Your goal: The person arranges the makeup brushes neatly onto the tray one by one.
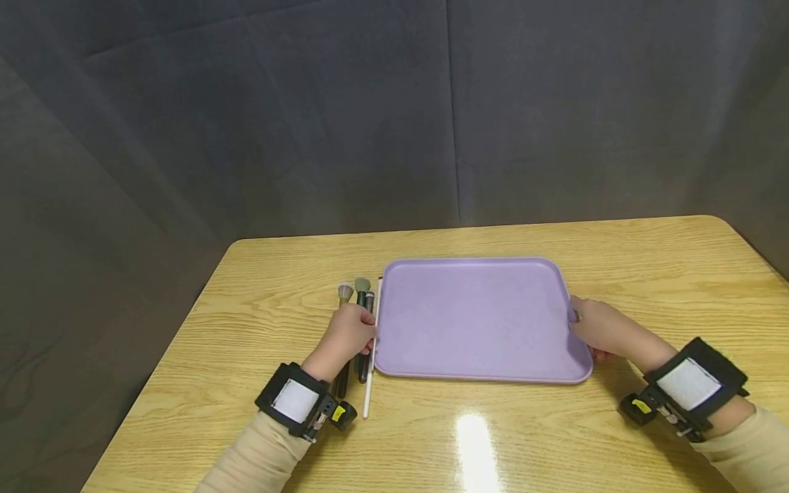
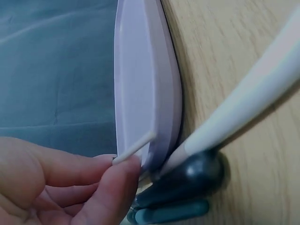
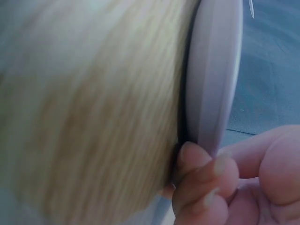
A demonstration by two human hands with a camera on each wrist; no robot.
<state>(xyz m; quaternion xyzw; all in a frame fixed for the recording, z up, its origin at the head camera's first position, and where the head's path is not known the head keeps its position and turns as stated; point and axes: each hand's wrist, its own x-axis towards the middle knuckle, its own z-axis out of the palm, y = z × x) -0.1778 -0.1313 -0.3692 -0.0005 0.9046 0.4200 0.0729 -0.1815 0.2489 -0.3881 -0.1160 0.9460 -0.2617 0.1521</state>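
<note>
A lavender tray (image 1: pixel 474 318) lies on the table in the head view. My left hand (image 1: pixel 350 332) is at its left edge, over a group of makeup brushes. In the left wrist view, thumb and forefinger pinch a short, thin white stick (image 2: pixel 136 147) whose tip overlaps the tray wall; its kind cannot be told. My right hand (image 1: pixel 594 329) grips the tray's right rim, fingertips (image 3: pixel 192 154) curled at its underside in the right wrist view. Beneath the left hand lie a pale-bristled brush (image 1: pixel 345 292), a green brush (image 1: pixel 361 284) and a dark-handled brush (image 1: pixel 370 298).
A long, slender white rod (image 1: pixel 368 400) with a dark far end lies along the tray's left side. The wooden table (image 1: pixel 524 438) extends around the tray, with a dark grey curtain (image 1: pixel 345 123) behind its far edge.
</note>
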